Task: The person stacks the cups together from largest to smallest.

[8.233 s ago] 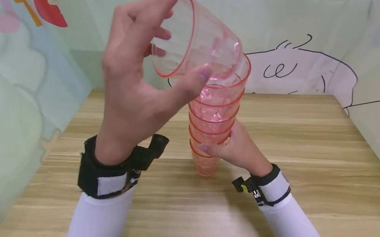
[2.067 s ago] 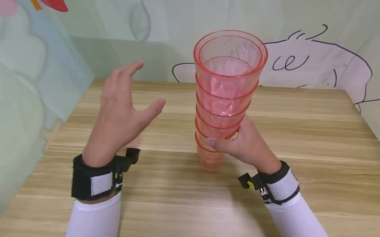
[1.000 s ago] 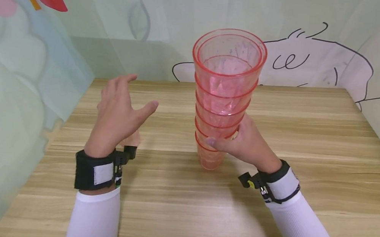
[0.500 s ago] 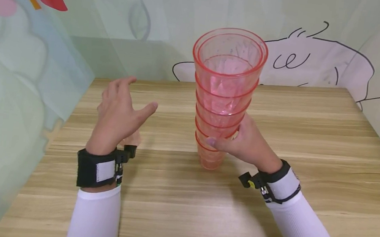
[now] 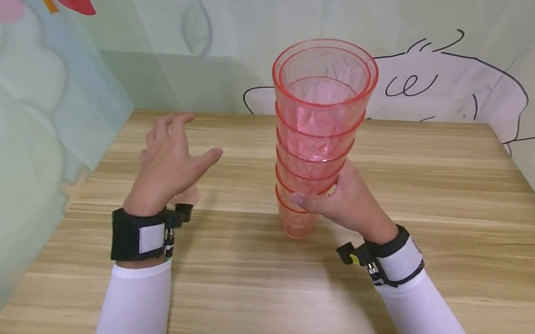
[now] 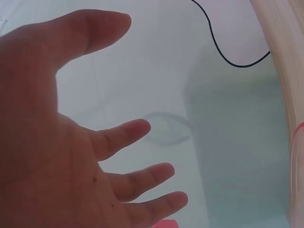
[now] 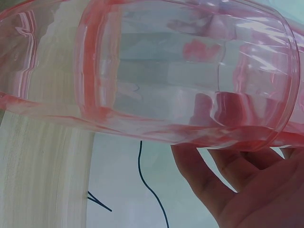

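A tall upright stack of clear pink cups [image 5: 316,139], nested one in another, is right of the middle in the head view. My right hand [image 5: 348,201] grips it low down, thumb in front; the right wrist view shows fingers [image 7: 199,175] against the clear wall. Whether the stack's base touches the table cannot be told. My left hand [image 5: 163,165] hovers at the left, holding nothing, its thumb and fingers spread apart. Below it, a pinkish clear cup [image 5: 188,196] is mostly hidden behind the wrist; part of a red-rimmed cup [image 6: 298,175] shows at the left wrist view's right edge.
A wood-grain table [image 5: 246,283] lies under both hands. Printed cloth [image 5: 155,27] with cartoon drawings hangs behind it and along both sides. Each wrist wears a black strap with a small camera, above white sleeves [image 5: 135,305].
About eight seconds ago my left hand held a tilted cup by the stack's top; now it holds none. Over the last two seconds that hand sinks slightly; the right keeps its grip.
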Motion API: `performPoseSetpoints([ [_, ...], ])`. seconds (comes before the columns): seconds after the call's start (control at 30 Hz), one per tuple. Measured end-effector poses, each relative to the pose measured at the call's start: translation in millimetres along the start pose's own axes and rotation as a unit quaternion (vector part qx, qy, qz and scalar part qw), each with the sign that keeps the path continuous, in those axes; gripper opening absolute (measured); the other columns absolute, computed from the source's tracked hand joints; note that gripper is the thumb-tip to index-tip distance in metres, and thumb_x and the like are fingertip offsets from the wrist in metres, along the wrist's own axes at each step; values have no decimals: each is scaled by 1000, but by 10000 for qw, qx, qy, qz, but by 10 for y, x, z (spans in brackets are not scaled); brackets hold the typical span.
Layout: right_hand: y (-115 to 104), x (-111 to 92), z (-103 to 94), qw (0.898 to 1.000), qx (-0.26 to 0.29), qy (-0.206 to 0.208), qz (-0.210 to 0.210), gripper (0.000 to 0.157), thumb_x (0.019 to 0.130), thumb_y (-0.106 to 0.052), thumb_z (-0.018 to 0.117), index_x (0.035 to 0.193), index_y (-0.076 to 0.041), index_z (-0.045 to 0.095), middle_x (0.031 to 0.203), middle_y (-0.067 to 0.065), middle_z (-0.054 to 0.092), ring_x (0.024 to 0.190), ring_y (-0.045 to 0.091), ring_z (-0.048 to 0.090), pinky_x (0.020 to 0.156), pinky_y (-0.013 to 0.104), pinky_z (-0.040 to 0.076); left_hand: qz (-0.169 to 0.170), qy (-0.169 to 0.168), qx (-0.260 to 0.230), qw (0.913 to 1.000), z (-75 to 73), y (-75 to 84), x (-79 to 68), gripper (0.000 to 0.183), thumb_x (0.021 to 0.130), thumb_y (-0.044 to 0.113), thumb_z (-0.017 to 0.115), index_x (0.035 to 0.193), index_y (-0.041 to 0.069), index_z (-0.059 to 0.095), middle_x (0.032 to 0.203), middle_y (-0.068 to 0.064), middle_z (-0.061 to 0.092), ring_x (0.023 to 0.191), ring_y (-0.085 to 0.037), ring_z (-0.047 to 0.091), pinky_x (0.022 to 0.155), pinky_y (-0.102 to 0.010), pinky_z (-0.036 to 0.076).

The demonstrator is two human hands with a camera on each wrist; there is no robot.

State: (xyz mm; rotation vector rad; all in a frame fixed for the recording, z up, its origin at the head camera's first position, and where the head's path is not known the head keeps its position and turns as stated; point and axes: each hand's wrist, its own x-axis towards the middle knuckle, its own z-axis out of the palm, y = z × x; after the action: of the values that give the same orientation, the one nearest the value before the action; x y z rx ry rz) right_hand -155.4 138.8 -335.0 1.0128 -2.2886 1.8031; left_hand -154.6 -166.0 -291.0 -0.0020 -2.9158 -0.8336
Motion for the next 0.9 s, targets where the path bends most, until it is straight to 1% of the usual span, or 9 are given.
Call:
performPoseSetpoints([
  [0.13,-1,0,0,10000,9,6,-4,73,76,-52,84,129,-9,57,117,2,68,108,19,64,101,43,46,-26,1,25,10000,7,-11,10,89,91,56,63,156,7,26,158,-25,18,143,-50,17,99,-75,21],
  [0.37,-3,-6,-8,10000,7,-23,-37,72,78,-51,84,129,-9,56,117,2,67,108,20,64,101,43,47,-96,-101,16,9999,27,-40,38,90,91,56,63,156,6,26,158,-26,17,143,-50,15,100,-75,20],
  [0.53,1,-5,-11,10000,0,-65,-39,75,78,-55,82,130,-10,55,118,2,67,108,20,63,101,43,47,-113,-256,22,9996,49,-79,60,90,92,55,62,157,6,25,159,-26,16,142,-51,18,102,-75,18],
  [0.67,9,-2,-12,10000,-17,-80,-30,74,78,-54,82,130,-10,55,118,2,67,108,20,63,101,43,47,-127,-385,85,9991,44,-98,70,88,93,53,61,158,7,24,159,-27,17,143,-51,17,103,-76,16],
  [0.77,8,-2,-11,10000,-12,-77,-42,73,78,-52,83,130,-10,55,118,2,67,108,21,63,101,43,47,-114,-455,198,9987,37,-108,74,87,94,52,60,159,8,23,159,-28,20,144,-51,16,103,-78,17],
  [0.9,8,-7,-14,10000,4,-42,-22,69,78,-47,84,128,-10,56,115,2,67,107,21,64,101,43,46,-88,-513,342,9981,36,-123,78,86,95,53,59,160,8,23,157,-29,23,143,-53,19,101,-78,21],
])
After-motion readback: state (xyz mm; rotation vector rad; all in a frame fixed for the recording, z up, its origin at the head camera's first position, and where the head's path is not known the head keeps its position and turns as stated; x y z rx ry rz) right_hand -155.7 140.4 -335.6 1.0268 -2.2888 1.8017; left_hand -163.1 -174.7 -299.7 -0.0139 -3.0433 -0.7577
